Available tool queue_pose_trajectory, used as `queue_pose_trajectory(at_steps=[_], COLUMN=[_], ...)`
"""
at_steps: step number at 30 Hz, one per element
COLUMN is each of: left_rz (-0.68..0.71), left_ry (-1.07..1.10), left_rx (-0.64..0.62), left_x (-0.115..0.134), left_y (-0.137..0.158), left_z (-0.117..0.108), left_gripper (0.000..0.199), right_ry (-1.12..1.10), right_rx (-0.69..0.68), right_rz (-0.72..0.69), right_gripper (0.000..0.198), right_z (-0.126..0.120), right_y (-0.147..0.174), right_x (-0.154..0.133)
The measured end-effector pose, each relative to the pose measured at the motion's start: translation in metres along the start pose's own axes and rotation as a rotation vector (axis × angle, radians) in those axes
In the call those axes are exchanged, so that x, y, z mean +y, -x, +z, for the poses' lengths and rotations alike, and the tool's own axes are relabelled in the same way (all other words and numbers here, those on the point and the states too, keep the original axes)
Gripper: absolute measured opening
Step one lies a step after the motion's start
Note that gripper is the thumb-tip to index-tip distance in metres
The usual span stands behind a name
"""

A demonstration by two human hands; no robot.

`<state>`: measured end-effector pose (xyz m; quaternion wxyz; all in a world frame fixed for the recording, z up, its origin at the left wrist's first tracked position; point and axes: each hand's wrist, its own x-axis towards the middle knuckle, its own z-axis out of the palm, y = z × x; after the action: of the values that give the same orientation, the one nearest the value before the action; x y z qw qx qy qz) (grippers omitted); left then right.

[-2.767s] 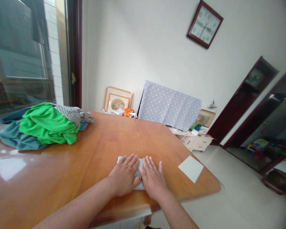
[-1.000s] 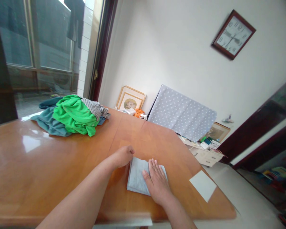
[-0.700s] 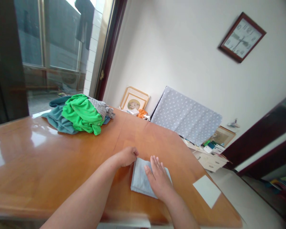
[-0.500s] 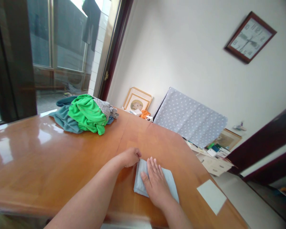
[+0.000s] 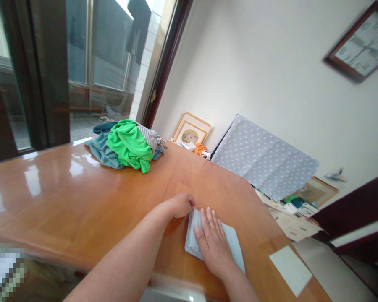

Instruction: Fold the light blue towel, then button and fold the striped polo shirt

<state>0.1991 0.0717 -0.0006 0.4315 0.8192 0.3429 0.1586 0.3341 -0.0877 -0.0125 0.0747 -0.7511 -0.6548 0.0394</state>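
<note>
Left hand, head view: fingers curled inward and drawn together, pinching the far left corner of a folded light-blue cloth. Right hand: palm down and flat on the same cloth, fingers extended, thumb set apart toward the left hand; nothing is gripped. The hands are close together but not touching.

The light-blue cloth lies on a glossy brown table, in its near part. Its left portion shows layered edges; the right hand covers much of the middle. To the right of the cloth, apart from it, a pale square sheet lies flat near the table's right edge.

A heap of clothing sits well apart from the hands, toward the far left of the table. It comprises a bright green garment, a teal garment at its left side and a striped garment at its upper right.

Beyond the table: framed pictures leaning at the wall, an orange item beside them, a polka-dot cover draped over something not identifiable, and a white drawer unit. A square clock, partly cut off by the frame edge, hangs on the wall, upper right.
</note>
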Motion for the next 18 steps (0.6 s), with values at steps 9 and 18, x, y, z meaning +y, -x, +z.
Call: queue_pose_trajectory(at_steps=[9, 18], left_rz=[0.019, 0.033], left_ry=[-0.05, -0.086], left_rx=[0.019, 0.032], left_x=[0.0033, 0.0065], left_y=[-0.0007, 0.0013], left_z=[-0.0006, -0.0009], left_gripper=[0.026, 0.024], right_ry=[-0.01, 0.028], right_rx=[-0.035, -0.022], right_rz=[-0.002, -0.016], right_gripper=[0.062, 0.063], right_z=[-0.0056, -0.0077], right_y=[-0.0014, -0.0009], right_x=[-0.0011, -0.0043])
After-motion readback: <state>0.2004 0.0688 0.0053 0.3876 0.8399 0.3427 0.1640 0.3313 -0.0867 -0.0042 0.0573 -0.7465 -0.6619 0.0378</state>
